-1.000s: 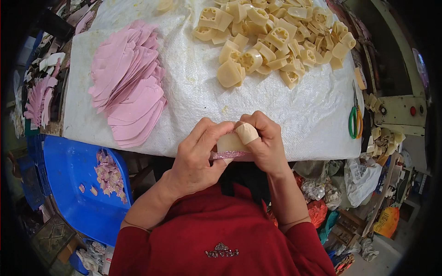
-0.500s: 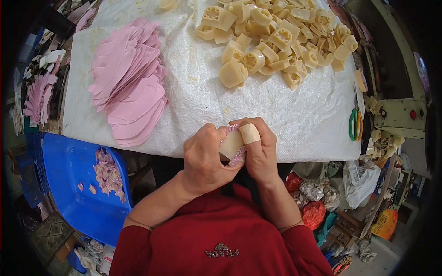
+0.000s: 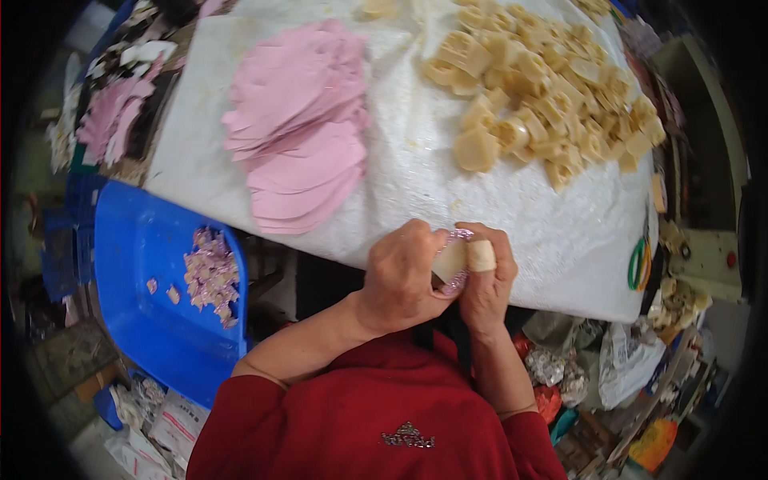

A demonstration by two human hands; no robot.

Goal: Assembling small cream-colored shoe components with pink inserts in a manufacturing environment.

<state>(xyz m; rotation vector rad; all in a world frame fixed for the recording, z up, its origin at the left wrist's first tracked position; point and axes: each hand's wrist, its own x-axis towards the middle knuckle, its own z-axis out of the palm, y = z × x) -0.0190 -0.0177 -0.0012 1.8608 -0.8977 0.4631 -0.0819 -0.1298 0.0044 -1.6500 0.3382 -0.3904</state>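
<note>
Between my two hands, just over the near edge of the table, is a beige block, like a shoe heel (image 3: 450, 262), with glittery pink material along its edges. My left hand (image 3: 402, 268) closes on its left side, fingers curled. On the other side my right hand (image 3: 488, 280) grips it, the thumb wrapped in a pale band (image 3: 481, 256). Parts of the block are hidden by my fingers. Beyond my hands, a fanned stack of thin pink cut pieces (image 3: 300, 120) lies at the left and a heap of beige heel-like blocks (image 3: 552, 104) at the right.
A white woven sheet (image 3: 408, 176) covers the table. At the lower left stands a blue basin (image 3: 152, 320) holding small glittery pink bits (image 3: 212, 276). Scissors with green and orange handles (image 3: 638, 264) lie near the right edge. Plastic bags (image 3: 632, 364) crowd the lower right.
The whole view has shifted, so the table and its piles appear further right. Both hands keep hold of the heel, with only slight changes in finger position.
</note>
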